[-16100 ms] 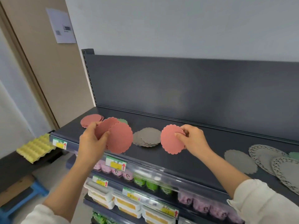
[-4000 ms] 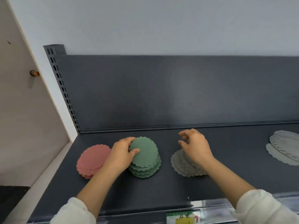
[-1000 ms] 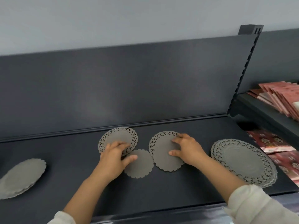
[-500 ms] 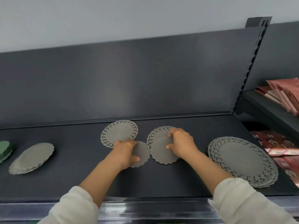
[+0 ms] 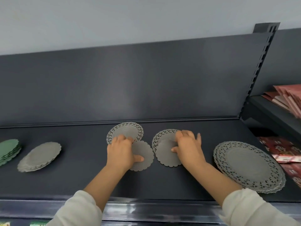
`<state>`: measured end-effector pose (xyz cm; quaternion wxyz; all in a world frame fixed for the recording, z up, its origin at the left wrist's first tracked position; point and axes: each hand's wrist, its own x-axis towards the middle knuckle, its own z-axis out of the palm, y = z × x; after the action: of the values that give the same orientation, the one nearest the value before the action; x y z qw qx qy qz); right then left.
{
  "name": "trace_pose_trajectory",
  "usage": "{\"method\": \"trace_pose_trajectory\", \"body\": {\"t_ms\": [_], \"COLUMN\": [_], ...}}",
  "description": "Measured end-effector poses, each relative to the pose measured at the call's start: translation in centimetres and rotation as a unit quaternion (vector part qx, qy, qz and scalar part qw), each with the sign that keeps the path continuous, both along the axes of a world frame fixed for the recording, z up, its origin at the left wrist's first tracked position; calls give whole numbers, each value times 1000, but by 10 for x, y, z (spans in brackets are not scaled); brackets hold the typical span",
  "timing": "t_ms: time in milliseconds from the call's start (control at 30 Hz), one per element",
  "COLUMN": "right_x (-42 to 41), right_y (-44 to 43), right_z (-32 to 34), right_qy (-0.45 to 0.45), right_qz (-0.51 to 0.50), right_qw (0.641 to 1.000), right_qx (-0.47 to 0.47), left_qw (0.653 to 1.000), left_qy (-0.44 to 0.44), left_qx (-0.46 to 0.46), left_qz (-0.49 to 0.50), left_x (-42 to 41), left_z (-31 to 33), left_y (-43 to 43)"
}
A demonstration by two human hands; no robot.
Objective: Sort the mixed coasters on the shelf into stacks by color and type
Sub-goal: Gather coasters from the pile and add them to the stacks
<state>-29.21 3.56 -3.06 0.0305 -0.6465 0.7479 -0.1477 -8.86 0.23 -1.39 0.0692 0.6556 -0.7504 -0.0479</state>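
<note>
Both hands have drawn back a little over the past second: the left hand (image 5: 120, 154) has slid off the small lace coaster (image 5: 126, 132) it was covering and now sits mostly over the plain scalloped coaster (image 5: 144, 158). Its thumb lies on top of that coaster and its fingers are curled over the far edge, where the disc meets the lace one. The right hand (image 5: 189, 148) is on a second plain grey coaster (image 5: 167, 156), which lies across another small lace coaster (image 5: 162, 136). Its thumb presses the plain disc, but its fingers are smeared by motion, so whether they grip cannot be told. All of this is placed from the big lace stack (image 5: 249, 166) on the dark shelf (image 5: 78, 178). The right hand's pair lies just left of it, and the left hand's pair further left. Well beyond those are the plain grey stack (image 5: 39, 156) and then the green stack (image 5: 9, 150) at the frame edge. Red packets (image 5: 286, 151) lie just right of the big lace stack.
</note>
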Motion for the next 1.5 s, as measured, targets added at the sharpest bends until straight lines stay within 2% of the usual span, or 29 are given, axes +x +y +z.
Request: {"method": "trace_pose_trajectory", "body": {"t_ms": [67, 100, 167, 200, 267, 333, 400, 500, 600, 733, 933, 1233, 1500], "right_x": [5, 8, 16, 21, 42, 78, 123, 192, 253, 319, 393, 424, 404], "right_y": [5, 7, 4, 2, 1, 8, 20, 31, 33, 32, 36, 21, -21], "right_z": [6, 11, 26, 34, 51, 63, 71, 71, 67, 57, 47, 41, 38], "right_qy": [45, 27, -86, -162, -304, -429, -495, -474, -442, -426, -446, -441, -448], "right_qz": [35, 36, 1, -16, -18, 23, 73, 128, 156, 158, 141, 138, 113], "right_qw": [997, 997, 995, 986, 952, 903, 866, 871, 883, 890, 884, 887, 886], "right_qx": [-47, -57, -47, -44, -39, -31, -7, 15, 18, 13, -1, -19, -47], "left_qw": [998, 995, 977, 969, 961, 957, 951, 936, 932, 924, 926, 893, 883], "left_qy": [28, 82, 205, 239, 260, 254, 265, 315, 321, 336, 354, 441, 466], "left_qx": [-54, -58, -55, -63, -97, -141, -161, -156, -164, -175, -127, -86, -19], "left_qz": [-6, -1, 4, 0, -5, -3, 9, 34, 45, 54, 32, -10, -54], "left_x": [14, 25, 49, 65, 99, 137, 173, 223, 272, 328, 381, 388, 363], "left_z": [1, 3, 10, 15, 25, 34, 39, 42, 40, 42, 38, 26, 30], "left_y": [6, 10, 17, 21, 29, 38, 46, 59, 69, 81, 91, 84, 46]}}
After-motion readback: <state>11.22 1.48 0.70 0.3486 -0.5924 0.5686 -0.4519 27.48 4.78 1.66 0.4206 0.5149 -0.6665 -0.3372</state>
